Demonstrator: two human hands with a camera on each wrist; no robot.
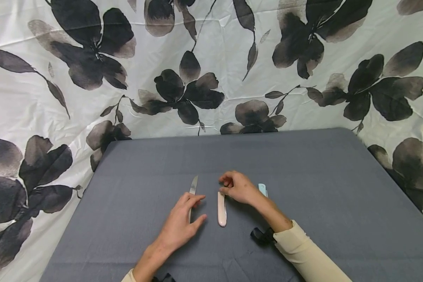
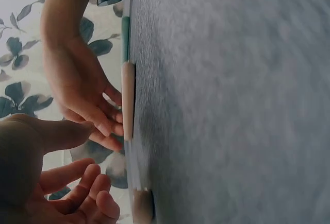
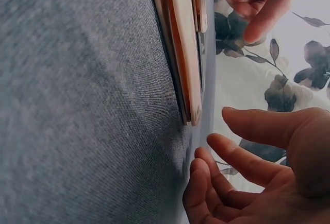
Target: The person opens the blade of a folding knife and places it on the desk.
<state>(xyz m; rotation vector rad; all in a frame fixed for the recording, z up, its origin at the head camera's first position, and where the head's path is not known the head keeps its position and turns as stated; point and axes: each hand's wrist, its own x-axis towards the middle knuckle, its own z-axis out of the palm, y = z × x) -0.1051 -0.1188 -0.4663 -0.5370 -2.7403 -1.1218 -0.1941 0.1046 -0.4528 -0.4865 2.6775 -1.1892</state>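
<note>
A knife with a bare silver blade (image 1: 194, 184) lies at the left on the grey cloth, partly hidden under my left hand (image 1: 180, 221). That hand hovers over it, fingers relaxed and thumb spread, gripping nothing. To its right lies a pale pink folding knife (image 1: 221, 211), its blade folded against the handle (image 3: 185, 54). My right hand (image 1: 239, 187) is just beyond the pink knife's far end. In the right wrist view its fingers (image 3: 247, 162) are loosely bent, with nothing between them and the thumb. A light blue handle (image 1: 262, 188) shows behind my right wrist, partly covered.
The grey cloth (image 1: 313, 172) covers a table whose far edge meets a white curtain (image 1: 211, 43) with dark flowers. A black strap (image 1: 262, 236) sits at my right wrist, beside the beige sleeve (image 1: 303, 250).
</note>
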